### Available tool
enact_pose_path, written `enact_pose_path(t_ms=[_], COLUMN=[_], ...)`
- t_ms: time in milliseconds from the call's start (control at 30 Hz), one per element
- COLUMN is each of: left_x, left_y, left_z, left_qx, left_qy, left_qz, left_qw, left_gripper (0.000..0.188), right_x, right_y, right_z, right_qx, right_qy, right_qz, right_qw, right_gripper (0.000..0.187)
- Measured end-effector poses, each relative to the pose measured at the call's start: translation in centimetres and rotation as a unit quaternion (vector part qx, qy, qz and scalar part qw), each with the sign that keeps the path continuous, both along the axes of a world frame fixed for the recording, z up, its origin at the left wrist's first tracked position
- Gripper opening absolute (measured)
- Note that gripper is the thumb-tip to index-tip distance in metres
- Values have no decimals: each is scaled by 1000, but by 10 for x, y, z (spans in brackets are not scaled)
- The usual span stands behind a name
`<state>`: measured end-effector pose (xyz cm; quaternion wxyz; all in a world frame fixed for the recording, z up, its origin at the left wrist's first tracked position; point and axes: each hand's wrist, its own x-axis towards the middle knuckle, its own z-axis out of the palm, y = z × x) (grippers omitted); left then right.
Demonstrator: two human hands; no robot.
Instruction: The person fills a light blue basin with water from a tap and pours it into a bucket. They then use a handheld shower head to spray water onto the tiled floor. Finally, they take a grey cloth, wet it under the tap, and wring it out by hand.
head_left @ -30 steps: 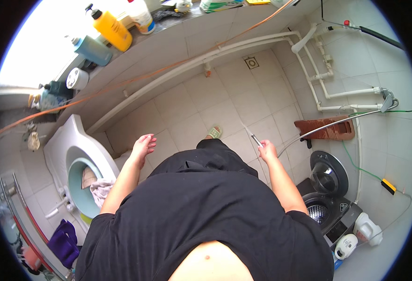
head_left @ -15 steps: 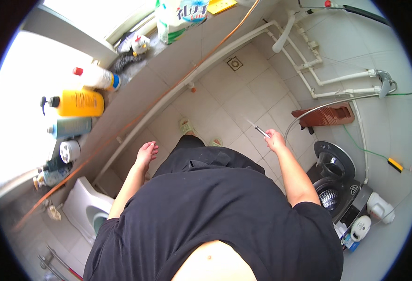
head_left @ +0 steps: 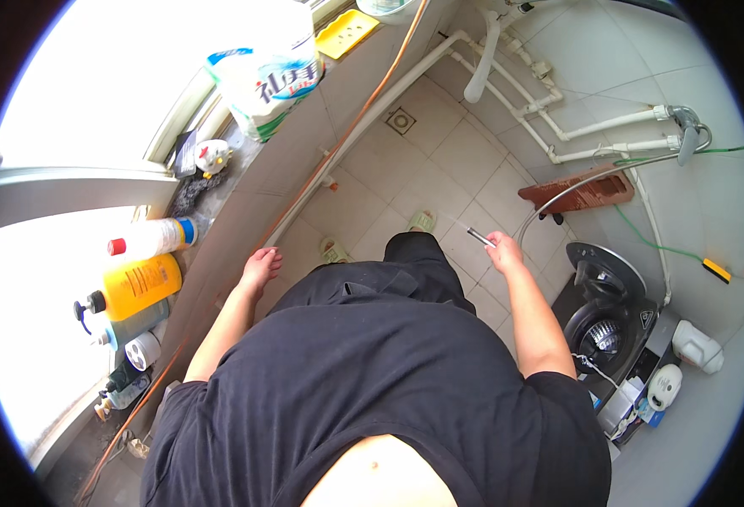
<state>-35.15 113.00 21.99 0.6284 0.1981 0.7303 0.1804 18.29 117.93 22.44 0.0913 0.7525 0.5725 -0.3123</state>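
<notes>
My right hand [head_left: 504, 252] is closed round the end of a slim stick-like tool [head_left: 480, 237], held out in front of me to the right. The tool has a dark and silver handle; a faint, thin tip points up and left, too blurred to name its kind. My left hand [head_left: 261, 265] hangs at my left side beside the window ledge, its fingers loosely curled with nothing seen in them. It touches none of the bottles. Below, two pale green slippers [head_left: 423, 221] are on my feet on the tiled floor.
On the left ledge stand a yellow pump bottle [head_left: 142, 286], a white bottle with a red cap [head_left: 154, 237] and a detergent bag [head_left: 269, 84]. White pipes [head_left: 600, 129] and a reddish-brown washboard [head_left: 579, 199] are on the right. A dark washing machine [head_left: 602, 338] has its round lid raised.
My right foot has stepped forward, and the view has shifted so the ledge things sit lower. The tool stays in my right hand. My left fingers look more curled.
</notes>
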Motion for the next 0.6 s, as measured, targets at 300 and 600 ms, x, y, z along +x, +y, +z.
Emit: enact_pose_path(t_ms=[300, 600], left_x=[102, 173], left_y=[66, 84], left_z=[13, -32], left_qx=[-24, -1], left_qy=[48, 38], left_qz=[-6, 95], left_qw=[999, 995], left_gripper=[32, 33], right_x=[72, 135], right_y=[68, 150], right_z=[-22, -7], right_qx=[34, -10], right_qy=[64, 78], right_qz=[19, 52], right_qw=[997, 996], right_gripper=[19, 23])
